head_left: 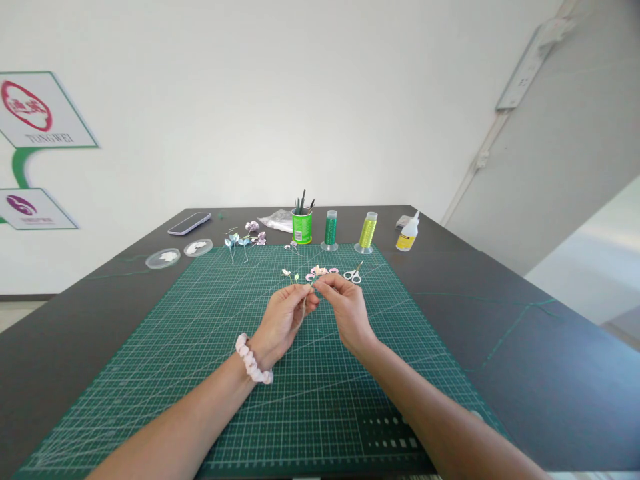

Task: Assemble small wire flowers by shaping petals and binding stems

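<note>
Over the green cutting mat [200, 340], my left hand [286, 313] pinches a thin stem of wire or thread [303, 308] that trails down across the palm. My right hand [346, 308] meets it fingertip to fingertip, its thumb and forefinger closed at the stem's upper end. What exactly sits between the right fingertips is too small to make out. Just beyond the fingers lie small pale flowers [319, 271] and pink rings [333, 271]. A little flower with a leaf [297, 277] rests to their left. White-handled scissors [353, 275] lie right of my right hand.
Behind the mat stand a green tin [302, 229] of tools, a dark green thread spool [331, 230], a yellow-green spool [368, 232] and a glue bottle [408, 235]. Leftward are blue and purple flowers [243, 241], two shallow dishes [163, 259] and a phone [189, 223].
</note>
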Demonstrator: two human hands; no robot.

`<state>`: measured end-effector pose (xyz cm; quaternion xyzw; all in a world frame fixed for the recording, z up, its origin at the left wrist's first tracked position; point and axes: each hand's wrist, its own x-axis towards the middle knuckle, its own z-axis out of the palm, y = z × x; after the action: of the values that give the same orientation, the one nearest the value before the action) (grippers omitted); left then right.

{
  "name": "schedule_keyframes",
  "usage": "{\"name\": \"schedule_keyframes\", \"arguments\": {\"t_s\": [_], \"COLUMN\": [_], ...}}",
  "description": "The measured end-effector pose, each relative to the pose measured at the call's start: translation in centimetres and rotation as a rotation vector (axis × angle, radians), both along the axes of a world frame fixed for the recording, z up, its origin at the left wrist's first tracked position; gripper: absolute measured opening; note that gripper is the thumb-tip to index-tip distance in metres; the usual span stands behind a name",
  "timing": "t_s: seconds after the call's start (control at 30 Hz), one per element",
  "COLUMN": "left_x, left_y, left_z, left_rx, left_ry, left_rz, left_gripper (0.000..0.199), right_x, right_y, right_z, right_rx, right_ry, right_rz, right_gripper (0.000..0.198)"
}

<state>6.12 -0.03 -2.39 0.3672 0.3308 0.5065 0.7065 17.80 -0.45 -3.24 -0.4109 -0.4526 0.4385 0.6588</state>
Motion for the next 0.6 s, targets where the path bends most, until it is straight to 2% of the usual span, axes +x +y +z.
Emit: {"name": "schedule_keyframes", "arguments": {"t_s": [0.6], "left_x": [-0.06], "left_y": [-0.01], "left_z": [0.1], "left_rx": [0.011], "left_ry": [0.001], "left_rz": [-0.008], "left_gripper": [0.023], "right_x": [0.02], "right_y": [0.04], "right_z": [-0.1], "right_rx": [0.01], "right_ry": [-0.007], "right_rz": [0.004], "right_gripper": [0.014]}}
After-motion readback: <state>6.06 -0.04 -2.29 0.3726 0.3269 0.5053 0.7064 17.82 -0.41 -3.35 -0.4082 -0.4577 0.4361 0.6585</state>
